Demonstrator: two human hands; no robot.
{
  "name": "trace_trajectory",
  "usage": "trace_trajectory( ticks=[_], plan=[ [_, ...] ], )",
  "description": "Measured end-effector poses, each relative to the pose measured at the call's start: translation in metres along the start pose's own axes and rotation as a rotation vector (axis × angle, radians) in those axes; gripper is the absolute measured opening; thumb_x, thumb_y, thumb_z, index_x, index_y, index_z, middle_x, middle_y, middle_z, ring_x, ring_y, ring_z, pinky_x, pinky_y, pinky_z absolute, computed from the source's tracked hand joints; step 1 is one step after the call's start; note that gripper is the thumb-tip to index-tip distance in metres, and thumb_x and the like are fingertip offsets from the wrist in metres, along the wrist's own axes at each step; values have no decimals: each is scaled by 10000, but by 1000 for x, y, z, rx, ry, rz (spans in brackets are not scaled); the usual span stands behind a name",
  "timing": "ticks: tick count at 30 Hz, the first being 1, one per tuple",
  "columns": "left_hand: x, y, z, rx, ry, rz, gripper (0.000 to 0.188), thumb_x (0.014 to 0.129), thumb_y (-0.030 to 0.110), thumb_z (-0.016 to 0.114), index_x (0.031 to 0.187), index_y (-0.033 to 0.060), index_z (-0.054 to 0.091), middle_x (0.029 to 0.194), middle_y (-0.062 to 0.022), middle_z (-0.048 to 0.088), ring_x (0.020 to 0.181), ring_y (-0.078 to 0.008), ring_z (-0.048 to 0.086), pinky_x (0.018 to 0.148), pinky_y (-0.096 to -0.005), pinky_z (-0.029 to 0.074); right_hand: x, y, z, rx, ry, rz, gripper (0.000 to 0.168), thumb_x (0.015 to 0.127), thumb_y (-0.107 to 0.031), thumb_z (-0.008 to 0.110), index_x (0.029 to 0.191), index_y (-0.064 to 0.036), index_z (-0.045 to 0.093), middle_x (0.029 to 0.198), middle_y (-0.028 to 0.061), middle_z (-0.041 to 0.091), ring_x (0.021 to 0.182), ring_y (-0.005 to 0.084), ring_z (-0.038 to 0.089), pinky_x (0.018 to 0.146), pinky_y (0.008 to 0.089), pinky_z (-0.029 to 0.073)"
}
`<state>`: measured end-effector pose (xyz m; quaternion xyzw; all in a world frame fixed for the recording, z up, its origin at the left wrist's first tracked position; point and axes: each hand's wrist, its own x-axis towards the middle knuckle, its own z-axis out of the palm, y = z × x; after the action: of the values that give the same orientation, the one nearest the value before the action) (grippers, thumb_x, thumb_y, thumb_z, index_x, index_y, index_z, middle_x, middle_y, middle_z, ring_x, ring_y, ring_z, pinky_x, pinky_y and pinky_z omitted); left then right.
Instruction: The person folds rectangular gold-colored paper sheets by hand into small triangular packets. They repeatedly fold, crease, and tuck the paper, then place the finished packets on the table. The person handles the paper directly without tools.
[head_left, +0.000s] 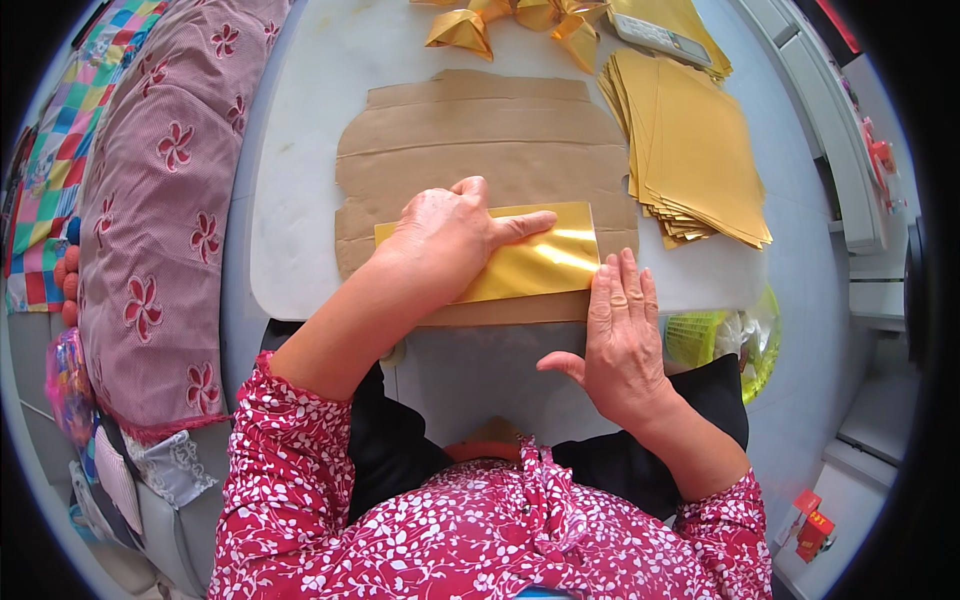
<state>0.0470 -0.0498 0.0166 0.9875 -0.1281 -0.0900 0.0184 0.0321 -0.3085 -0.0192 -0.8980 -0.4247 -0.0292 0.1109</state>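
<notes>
A gold foil paper (544, 259), a wide rectangle that looks folded, lies on a flat piece of brown cardboard (480, 154). My left hand (450, 236) presses on its top, the index finger stretched to the right and the other fingers curled under. Part of the paper is hidden beneath that hand. Flat at the paper's right end rests my right hand (626, 330), fingers together and pointing away from me, thumb out to the left. Its fingertips lie over the cardboard's right edge.
A fanned stack of gold paper sheets (690, 150) lies to the right on the white table (300, 187). A remote control (660, 39) and several folded gold paper shapes (461, 31) are at the far side. Beneath the right edge stands a yellow-green basket (694, 337). A cloth-covered sofa (161, 225) flanks the left.
</notes>
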Motion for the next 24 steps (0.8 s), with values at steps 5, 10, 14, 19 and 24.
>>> trace_trajectory(
  ticks=[5, 10, 14, 19, 24],
  plan=[
    [1, 2, -6, -60, -58, -35, 630, 969, 119, 513, 1453, 520, 475, 1032, -189, 555, 858, -329, 691, 776, -410, 590, 32, -7, -24, -50, 51, 40, 1097, 757, -613, 731, 1445, 151, 349, 1521, 391, 306, 1478, 529, 218, 1200, 619, 165],
    [1, -1, 9, -70, 12, -63, 621, 978, 128, 499, 1451, 529, 471, 1033, -194, 546, 850, -342, 688, 775, -409, 592, 44, 3, -28, -90, 149, 16, 988, 796, -584, 718, 1421, 120, 419, 1533, 374, 306, 1479, 500, 247, 1206, 599, 179],
    [0, -1, 1, -12, 2, 0, 626, 969, 141, 523, 1462, 520, 461, 1025, -192, 548, 833, -337, 690, 744, -406, 597, 37, -34, 0, 173, -19, -236, 994, 783, -589, 715, 1414, 123, 426, 1525, 339, 358, 1471, 473, 294, 1208, 579, 207],
    [0, -2, 4, 12, 47, 22, 650, 945, 148, 568, 1478, 503, 450, 998, -180, 548, 800, -317, 689, 709, -407, 596, 37, -61, 14, 206, -85, -333, 944, 728, -486, 759, 1388, 126, 474, 1494, 308, 431, 1462, 437, 339, 1213, 534, 251],
    [1, -2, 3, 42, 32, 18, 658, 930, 156, 598, 1483, 484, 454, 961, -163, 554, 760, -300, 685, 672, -401, 591, 29, -66, 24, 24, -53, -321, 974, 696, -500, 752, 1376, 135, 468, 1479, 321, 436, 1442, 453, 365, 1200, 556, 270]
  ],
)
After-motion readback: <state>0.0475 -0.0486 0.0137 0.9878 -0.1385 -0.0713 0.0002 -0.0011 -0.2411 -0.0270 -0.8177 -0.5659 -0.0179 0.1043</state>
